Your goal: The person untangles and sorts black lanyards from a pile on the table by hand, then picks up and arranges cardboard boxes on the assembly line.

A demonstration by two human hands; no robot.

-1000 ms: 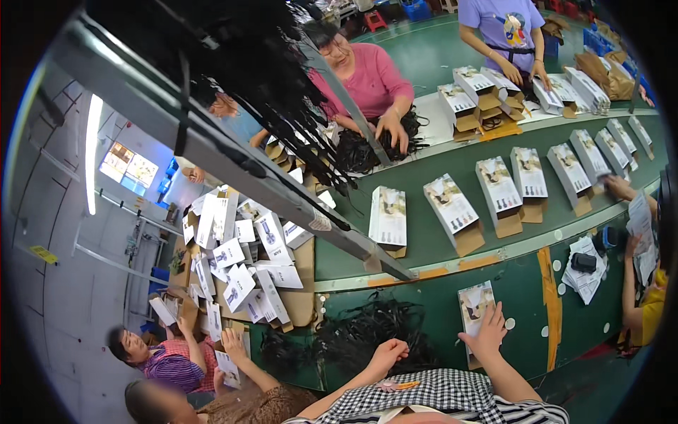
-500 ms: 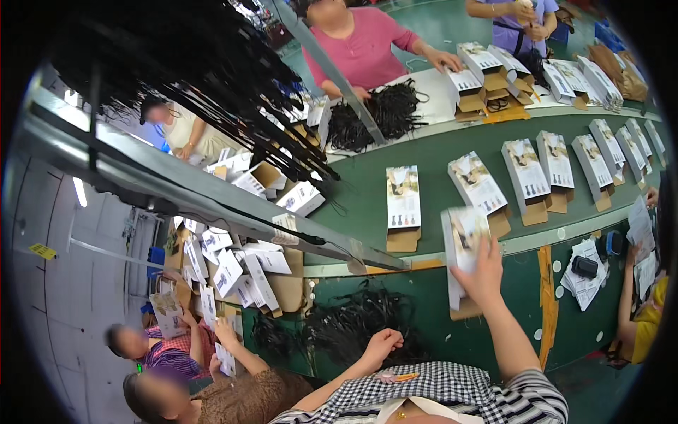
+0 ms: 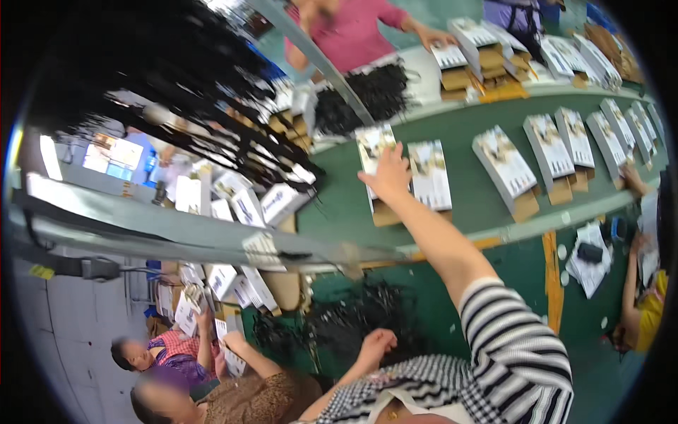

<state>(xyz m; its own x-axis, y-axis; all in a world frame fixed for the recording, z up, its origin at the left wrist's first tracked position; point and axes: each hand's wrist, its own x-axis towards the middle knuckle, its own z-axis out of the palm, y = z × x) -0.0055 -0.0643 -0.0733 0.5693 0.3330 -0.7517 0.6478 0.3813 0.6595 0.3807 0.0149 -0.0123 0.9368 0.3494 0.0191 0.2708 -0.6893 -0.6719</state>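
Note:
My right hand (image 3: pixel 390 173) reaches across the green belt (image 3: pixel 466 205). Its thumb and fingers span a white printed carton (image 3: pixel 376 138) from edge to edge, and the carton's brown end flap points toward me. Close on the right of it lies another carton (image 3: pixel 432 173), its near end partly covered by my forearm. Low in front of me, my left hand (image 3: pixel 380 345) is curled closed with nothing visible in it. It hovers beside a heap of black straps (image 3: pixel 360 311) on the dark green near table.
More cartons (image 3: pixel 505 166) line the belt to the right. A metal beam (image 3: pixel 176 226) crosses at left under hanging black straps (image 3: pixel 162 85). Across the belt, a person in pink (image 3: pixel 353 35) touches a carton. Co-workers sit left; papers (image 3: pixel 590 258) lie at right.
My right hand has carried the carton from the near edge of the belt to its far left side, beside another carton. My left hand stays curled near the straps. The view has shifted.

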